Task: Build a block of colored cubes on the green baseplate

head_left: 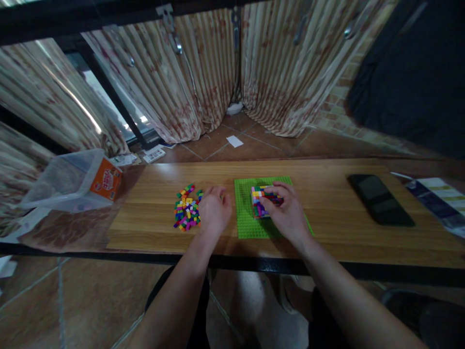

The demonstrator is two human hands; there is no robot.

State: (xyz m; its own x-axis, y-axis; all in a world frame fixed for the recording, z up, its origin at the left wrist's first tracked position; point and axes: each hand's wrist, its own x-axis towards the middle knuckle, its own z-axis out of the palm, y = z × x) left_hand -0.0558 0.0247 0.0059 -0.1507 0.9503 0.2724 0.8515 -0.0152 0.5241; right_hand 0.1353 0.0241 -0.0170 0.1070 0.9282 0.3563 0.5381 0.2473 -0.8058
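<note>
A block-shaped build of multicoloured toy bricks stands on a green studded baseplate. My right hand is closed around it, thumb at the near side and fingers over the far right, hiding part of it. Left of the baseplate, my left hand hovers over the wooden table with its fingers curled together. A greenish speck shows between those fingertips, too small to name. Beside this hand lies a loose pile of small coloured bricks, its right edge partly covered by the hand.
A black phone lies on the table at the right, with printed papers beyond it. To the left is a clear plastic bin with an orange label. Patterned curtains hang behind the table. Dark cloth fills the upper right.
</note>
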